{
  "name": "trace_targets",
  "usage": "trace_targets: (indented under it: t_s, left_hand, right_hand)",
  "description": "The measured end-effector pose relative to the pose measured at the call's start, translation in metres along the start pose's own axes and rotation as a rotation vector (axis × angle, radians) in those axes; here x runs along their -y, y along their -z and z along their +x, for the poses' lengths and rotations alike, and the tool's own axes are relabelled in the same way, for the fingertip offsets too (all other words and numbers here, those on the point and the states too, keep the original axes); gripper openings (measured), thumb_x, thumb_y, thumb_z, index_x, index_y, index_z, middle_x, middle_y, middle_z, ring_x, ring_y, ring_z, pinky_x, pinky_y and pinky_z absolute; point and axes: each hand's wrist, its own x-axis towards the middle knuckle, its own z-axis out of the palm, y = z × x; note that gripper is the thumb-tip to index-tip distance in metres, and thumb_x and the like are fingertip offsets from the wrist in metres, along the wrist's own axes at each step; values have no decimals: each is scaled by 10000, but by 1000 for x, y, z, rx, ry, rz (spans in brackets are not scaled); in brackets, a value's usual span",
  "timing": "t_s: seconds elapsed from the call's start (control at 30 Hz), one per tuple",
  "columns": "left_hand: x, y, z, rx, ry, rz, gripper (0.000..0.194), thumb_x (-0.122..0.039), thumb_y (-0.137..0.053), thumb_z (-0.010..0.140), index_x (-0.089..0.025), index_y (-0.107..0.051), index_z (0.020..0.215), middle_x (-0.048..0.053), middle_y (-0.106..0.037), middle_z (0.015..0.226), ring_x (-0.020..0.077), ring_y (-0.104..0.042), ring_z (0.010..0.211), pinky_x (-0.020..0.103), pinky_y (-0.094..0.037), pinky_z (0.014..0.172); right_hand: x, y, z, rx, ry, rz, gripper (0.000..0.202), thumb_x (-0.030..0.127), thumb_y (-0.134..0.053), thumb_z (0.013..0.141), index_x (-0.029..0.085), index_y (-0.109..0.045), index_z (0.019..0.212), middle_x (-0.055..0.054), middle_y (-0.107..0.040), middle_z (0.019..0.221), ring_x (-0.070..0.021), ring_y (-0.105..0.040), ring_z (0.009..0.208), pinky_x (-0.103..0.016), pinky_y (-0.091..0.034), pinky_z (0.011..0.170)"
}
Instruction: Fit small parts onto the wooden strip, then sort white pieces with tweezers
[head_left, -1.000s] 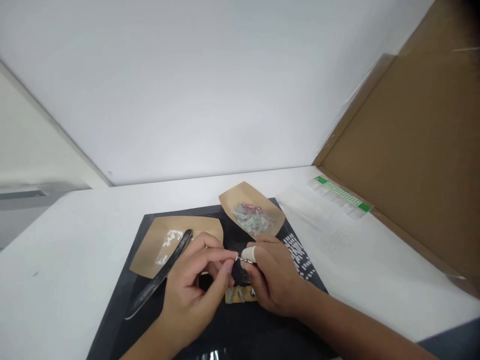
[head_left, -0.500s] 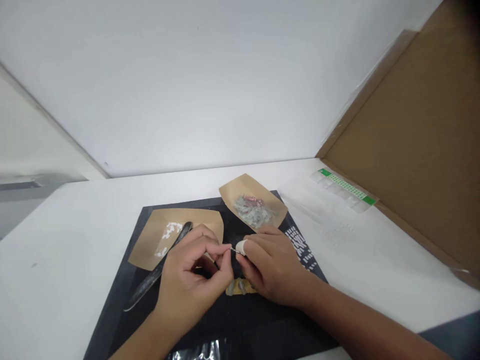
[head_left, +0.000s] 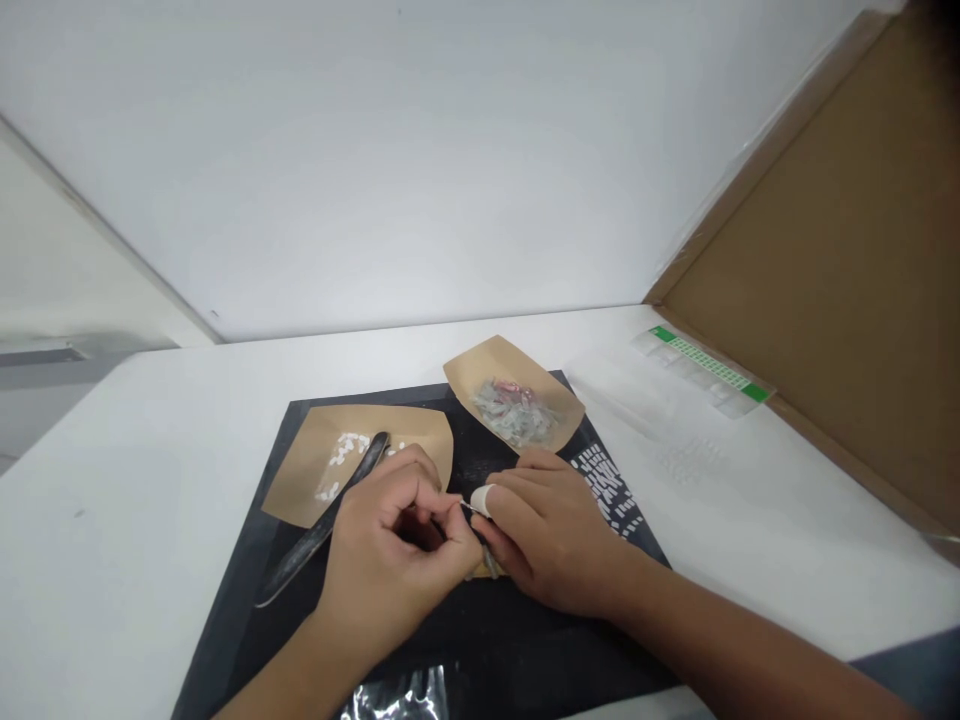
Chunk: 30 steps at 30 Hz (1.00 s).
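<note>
Over the black mat (head_left: 420,650), my left hand (head_left: 405,530) is closed, with thumb and forefinger pinched together. My right hand (head_left: 551,530) is closed in a pinch close beside it, a whitish wrap around one finger. Between the two sets of fingertips shows a thin, metallic-looking piece (head_left: 466,506), its ends hidden by the fingers; its kind is too small to tell. Below and behind the hands, a yellowish strip (head_left: 504,572) carrying small grey pieces lies partly covered. A dark curved file (head_left: 315,540) lies to the left, its upper end over a brown paper tray (head_left: 292,475).
White bits (head_left: 349,447) sit in that left tray. A second paper tray (head_left: 472,362) at the back holds translucent grey and pink pieces. Small white strips (head_left: 604,480) line the mat's right side. Farther right are a green-labelled clear pack (head_left: 709,362) and a cardboard panel (head_left: 825,300).
My view has shifted slightly. My left fingers have turned a little at the thin piece and now cover more of the yellowish strip. Both hands keep their pinch.
</note>
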Motion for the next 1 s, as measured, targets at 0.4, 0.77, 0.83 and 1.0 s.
trace_targets:
  t_s: [0.4,0.77,0.83,1.0]
  left_hand:
    - [2,2,-4,123,378,-513,242,-121,-676,742,-198,-482,621,-49,-510,626,87,-555,403,207,-470,336]
    - [6,2,-6,214,652,-903,295,-175,-732,779,-172,-481,623,-66,-524,592,52,-513,379,112,-395,278]
    - [4,3,-5,243,677,-939,320,-209,-738,799,-172,-477,617,-63,-524,568,42,-486,361,97,-380,273]
    - [3,7,-3,288,665,-968,338,-265,-768,832,-163,-513,633,-54,-547,578,18,-446,333,73,-367,269]
  right_hand:
    - [-2,-1,-4,40,-85,182,286,242,-413,1064,221,-436,780,26,-522,660,-148,-398,593,-307,-282,636]
    - [-3,1,-2,106,-180,303,401,365,-297,1116,223,-412,759,19,-497,667,-152,-425,620,-294,-316,635]
    - [-3,1,-2,111,-184,320,412,374,-288,1119,223,-417,759,20,-499,667,-151,-427,619,-293,-321,634]
    - [-5,3,-1,101,-195,347,407,366,-306,1117,222,-430,758,27,-500,667,-142,-430,608,-287,-332,629]
